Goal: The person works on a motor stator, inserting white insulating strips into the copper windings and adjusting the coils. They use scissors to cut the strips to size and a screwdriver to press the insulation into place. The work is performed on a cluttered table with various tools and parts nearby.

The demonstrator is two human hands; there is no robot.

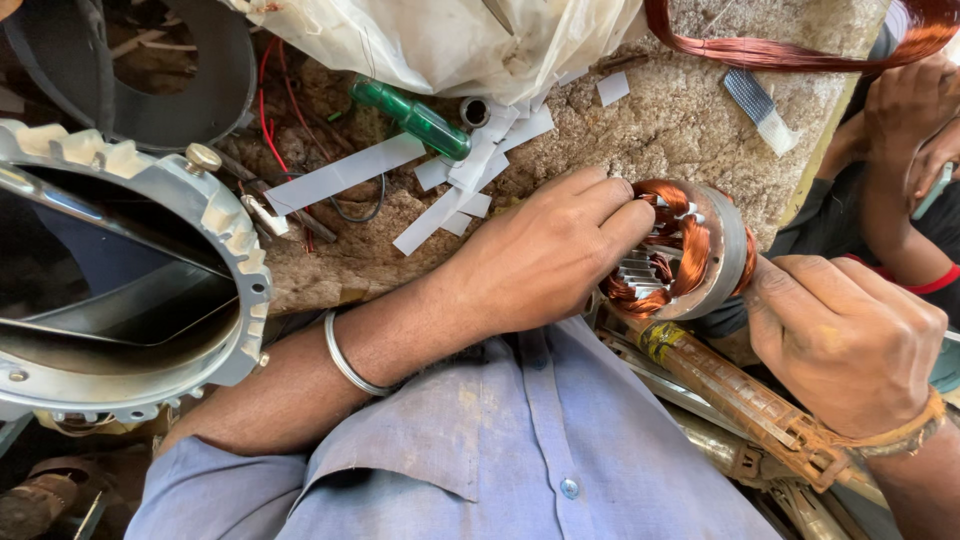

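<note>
In the head view, a small motor stator [690, 250] with copper windings is held at the near edge of a rough stone table [690, 110], just in front of the person's blue shirt [520, 450], so that its open end is turned up toward the eyes and the slots inside can be seen. The left hand [545, 255] is laid against the left side of the stator, with the fingers curled over the copper coil and pressed on it; it seems the stator is steadied in this way while the windings are being worked on. The right hand [845, 335] is closed into a fist just beside the right rim of the stator, and the thumb is pushed against the metal ring; whether something thin is gripped inside this fist cannot be told, because the fingers hide it. Strips of grey-white insulating paper [350, 172] are spread on the table behind the left hand, near a green-handled screwdriver [420, 118], probably kept within easy reach. A loose loop of copper wire [790, 45] is lying at the far right of the table. A large toothed metal housing [130, 270] is placed well apart at the left. Another person's hands [910, 110] are seen at the right edge, apart from the work.
</note>
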